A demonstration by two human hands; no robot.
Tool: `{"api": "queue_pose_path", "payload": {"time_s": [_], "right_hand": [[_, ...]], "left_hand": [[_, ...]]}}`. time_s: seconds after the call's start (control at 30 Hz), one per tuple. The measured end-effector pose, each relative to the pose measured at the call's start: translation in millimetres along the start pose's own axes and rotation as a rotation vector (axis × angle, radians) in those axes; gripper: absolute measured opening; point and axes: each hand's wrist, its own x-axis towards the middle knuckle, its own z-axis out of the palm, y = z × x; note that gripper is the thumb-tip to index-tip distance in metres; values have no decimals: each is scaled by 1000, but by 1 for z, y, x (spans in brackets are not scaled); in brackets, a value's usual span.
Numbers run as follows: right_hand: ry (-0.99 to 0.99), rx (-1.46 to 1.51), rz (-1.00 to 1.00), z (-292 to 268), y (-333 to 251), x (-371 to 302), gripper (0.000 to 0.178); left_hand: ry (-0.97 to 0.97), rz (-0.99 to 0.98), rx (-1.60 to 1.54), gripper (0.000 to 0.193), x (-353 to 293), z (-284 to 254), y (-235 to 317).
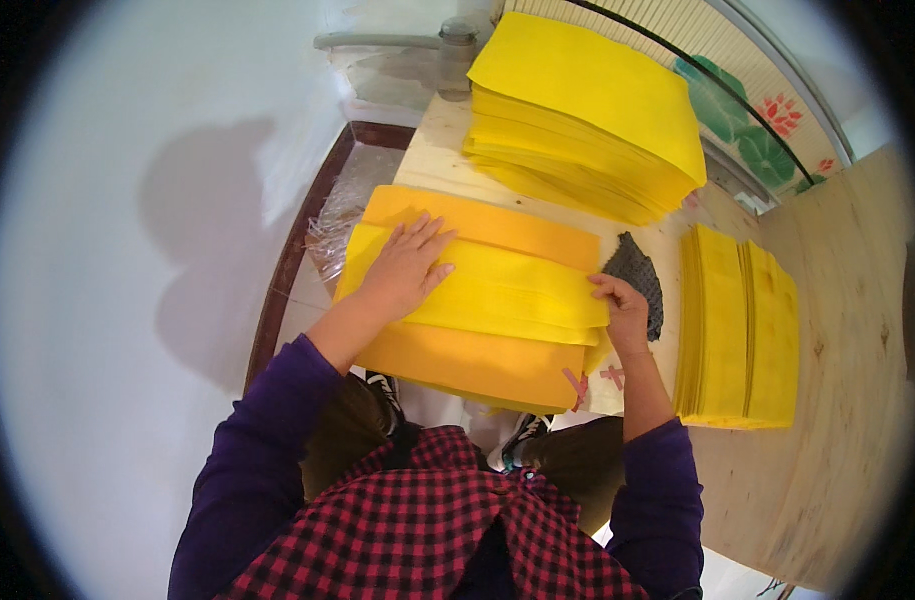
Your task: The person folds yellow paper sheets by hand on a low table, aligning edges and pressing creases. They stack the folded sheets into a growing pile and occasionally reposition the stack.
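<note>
A bright yellow folded sheet (508,285) lies across a stack of deeper orange-yellow sheets (478,355) in front of me. My left hand (406,268) rests flat on its left part, fingers stretched out and a little apart. At the sheet's right end, my right hand (623,310) has its fingers curled in a pinch on the edge. Whether it grips one layer or several, I cannot tell. A dark grey textured cloth piece (638,280) lies just beyond the right hand. Strips of red tape (578,388) show by the stack's near right corner.
A tall pile of yellow sheets (588,90) stands at the far side of the wooden table (448,150). To the right are folded yellow bundles (738,330). A clear jar (458,55) stands at the far left corner. Clear plastic strands (333,225) hang beside the table's left edge.
</note>
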Motion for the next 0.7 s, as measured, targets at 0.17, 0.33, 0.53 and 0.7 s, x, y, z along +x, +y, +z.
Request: {"api": "queue_pose_path", "payload": {"time_s": [0.17, 0.33, 0.53, 0.7], "right_hand": [[18, 232, 242, -6, -15, -6, 22], [95, 449, 315, -6, -26, -7, 33], [142, 145, 237, 3, -28, 0, 38], [216, -33, 201, 9, -28, 7, 36]], "left_hand": [[-8, -79, 35, 52, -11, 13, 9], [25, -52, 64, 52, -13, 17, 8], [39, -43, 103, 51, -14, 17, 8], [69, -34, 116, 50, -17, 15, 9]]}}
